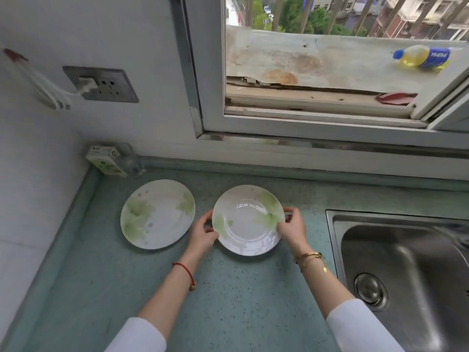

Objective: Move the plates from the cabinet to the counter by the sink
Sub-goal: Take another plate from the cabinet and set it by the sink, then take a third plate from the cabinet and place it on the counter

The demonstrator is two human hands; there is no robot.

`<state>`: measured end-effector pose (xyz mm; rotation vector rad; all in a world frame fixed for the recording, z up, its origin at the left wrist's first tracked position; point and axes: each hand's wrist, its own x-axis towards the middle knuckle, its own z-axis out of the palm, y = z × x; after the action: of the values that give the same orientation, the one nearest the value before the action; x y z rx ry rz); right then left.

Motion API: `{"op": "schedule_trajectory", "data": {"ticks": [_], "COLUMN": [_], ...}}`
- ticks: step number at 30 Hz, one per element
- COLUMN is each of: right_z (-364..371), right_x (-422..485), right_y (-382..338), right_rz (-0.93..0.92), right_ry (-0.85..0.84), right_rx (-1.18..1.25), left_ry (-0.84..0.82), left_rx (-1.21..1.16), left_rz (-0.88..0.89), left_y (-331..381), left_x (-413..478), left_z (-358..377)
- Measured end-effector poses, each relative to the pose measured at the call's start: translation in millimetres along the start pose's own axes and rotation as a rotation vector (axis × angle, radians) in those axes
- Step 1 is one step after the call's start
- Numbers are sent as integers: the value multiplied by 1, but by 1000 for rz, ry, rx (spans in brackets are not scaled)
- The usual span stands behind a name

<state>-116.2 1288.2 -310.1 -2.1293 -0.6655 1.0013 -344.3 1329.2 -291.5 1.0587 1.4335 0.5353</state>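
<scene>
Two white plates with green leaf prints lie on the teal counter (pixel 106 275). The flat plate (pixel 157 214) sits on the left, untouched. The deeper plate (pixel 247 221) is to its right, close to the sink (pixel 406 262). My left hand (pixel 203 235) grips the deeper plate's left rim, thumb on top. My right hand (pixel 291 227) grips its right rim in the same way. I cannot tell whether this plate rests fully on the counter or is held just above it.
A white box (pixel 102 160) and a clear glass (pixel 130 161) stand in the back left corner. A wall socket (pixel 101 85) with a plug is above. Behind the counter is an open window with a yellow bottle (pixel 421 57) on the outer ledge.
</scene>
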Motion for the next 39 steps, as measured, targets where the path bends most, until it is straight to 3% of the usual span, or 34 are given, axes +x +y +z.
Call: {"op": "schedule_trajectory", "data": {"ticks": [16,23,31,39], "right_z": [-3,-23,-37,-50], "right_x": [-14,-60,-173,-258], "right_y": [-1,-19,-60,-65], "right_rz": [-3,-37,-217,-390], "right_ry": [-24,5,-248,-541], "right_rx": [-7,28,253,327], "left_ry": [-41,36,140,400], "left_rx": [-15,19,-78,-231], "left_rz": [9,65,232,346], "left_y": [3,8,17,7], "left_x": [-12,-56,-164,-302], "left_z": [-5,-29,-65,-73]}}
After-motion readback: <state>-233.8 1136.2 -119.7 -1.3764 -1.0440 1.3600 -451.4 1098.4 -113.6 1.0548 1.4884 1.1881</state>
